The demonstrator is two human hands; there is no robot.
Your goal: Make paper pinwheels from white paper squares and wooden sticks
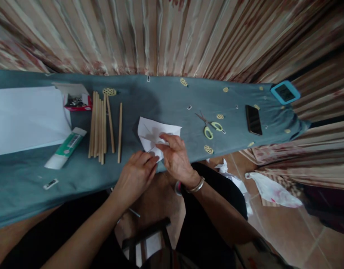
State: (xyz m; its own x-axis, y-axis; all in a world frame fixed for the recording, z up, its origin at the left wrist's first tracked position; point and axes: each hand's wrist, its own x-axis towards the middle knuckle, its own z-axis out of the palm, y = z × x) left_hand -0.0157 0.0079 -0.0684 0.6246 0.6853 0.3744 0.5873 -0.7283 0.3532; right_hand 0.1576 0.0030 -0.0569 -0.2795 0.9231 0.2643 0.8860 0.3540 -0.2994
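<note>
1. Striped, pleated curtain hangs along the far side; a long table draped in grey-blue cloth (160, 93) runs left to right before it.
2. Large white paper sheets (26, 117) lie at far left.
3. Bundle of pale wooden sticks (100, 125) lies left of centre.
4. Folded white paper piece (153, 134) sits at the near table edge, centre.
5. Left hand (137, 175) presses its near corner, fingers curled.
6. Right hand (176, 157) pinches its top fold.
7. Yellow-handled scissors (209, 125) lie to the right; black phone (253, 119) lies further right.
</note>
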